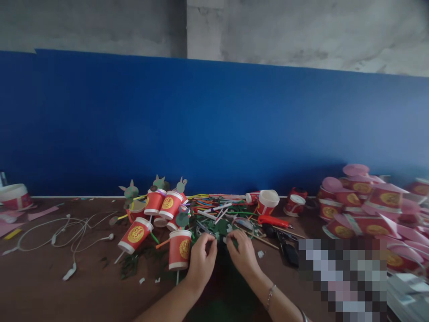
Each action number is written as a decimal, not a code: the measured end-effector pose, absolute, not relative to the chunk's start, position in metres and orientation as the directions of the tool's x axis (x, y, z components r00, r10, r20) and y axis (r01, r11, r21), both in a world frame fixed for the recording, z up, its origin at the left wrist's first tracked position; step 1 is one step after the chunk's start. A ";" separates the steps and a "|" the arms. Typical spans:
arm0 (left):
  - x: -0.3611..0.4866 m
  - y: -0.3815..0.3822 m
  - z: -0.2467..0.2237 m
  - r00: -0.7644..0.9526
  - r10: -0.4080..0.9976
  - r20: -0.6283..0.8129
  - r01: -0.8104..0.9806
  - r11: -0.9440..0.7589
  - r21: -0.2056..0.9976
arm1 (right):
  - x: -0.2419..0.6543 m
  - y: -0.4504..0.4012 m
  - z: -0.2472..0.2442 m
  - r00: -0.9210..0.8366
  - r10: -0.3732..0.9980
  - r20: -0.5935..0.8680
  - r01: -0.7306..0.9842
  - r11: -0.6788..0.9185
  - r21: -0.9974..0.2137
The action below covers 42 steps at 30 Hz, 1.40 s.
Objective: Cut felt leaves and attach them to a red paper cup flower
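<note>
My left hand [203,259] and my right hand [243,252] are close together at the middle of the table, thumbs and fingers pinched. A small whitish bit shows at the right fingertips. Whatever the left fingers hold is too small and dim to make out. Dark green cut paper pieces [219,227] lie just beyond the fingertips. Beside my left hand is an upside-down red paper cup [179,250] with a yellow round emblem, a white stick below it and a green animal-head cutout [182,218] above. More such cups [136,235] lean to its left.
Colored pipe-cleaner-like strands [211,203] lie at the back. Right of my hands are a red-handled tool [275,221], a black object [290,252] and an upright cup [268,201]. Pink-topped cups [363,221] are piled at right. White earphones [72,270] lie left, before a blue wall.
</note>
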State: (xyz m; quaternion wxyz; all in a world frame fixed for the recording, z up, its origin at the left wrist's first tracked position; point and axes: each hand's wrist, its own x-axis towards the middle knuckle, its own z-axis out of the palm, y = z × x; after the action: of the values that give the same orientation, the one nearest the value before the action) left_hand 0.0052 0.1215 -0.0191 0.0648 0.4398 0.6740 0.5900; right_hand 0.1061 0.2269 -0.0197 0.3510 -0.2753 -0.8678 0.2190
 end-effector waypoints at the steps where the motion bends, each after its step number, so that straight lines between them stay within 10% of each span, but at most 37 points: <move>1: 0.005 0.122 -0.020 -0.614 0.661 0.432 0.522 -0.071 0.850 | 0.106 0.227 -0.019 -0.613 0.632 0.475 0.337 0.752 -0.566; 18: 0.006 0.122 -0.019 -0.553 0.637 0.537 0.634 -0.097 0.767 | 0.103 0.216 -0.014 -0.601 0.734 0.317 0.140 0.487 -0.862; 27: 0.009 0.124 -0.022 -0.645 0.655 0.393 0.544 0.032 0.838 | 0.118 0.281 -0.011 -0.478 0.719 0.505 0.528 0.694 -0.489; 42: 0.007 0.127 -0.026 -0.689 0.630 0.358 0.438 -0.032 0.898 | 0.105 0.323 -0.006 -0.598 0.789 0.142 0.755 0.614 -0.230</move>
State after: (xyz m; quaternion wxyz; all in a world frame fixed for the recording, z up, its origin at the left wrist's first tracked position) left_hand 0.0074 0.1265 -0.0260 0.0792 0.3863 0.6911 0.6058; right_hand 0.1054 0.3232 -0.0060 0.1155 -0.4330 -0.8910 0.0731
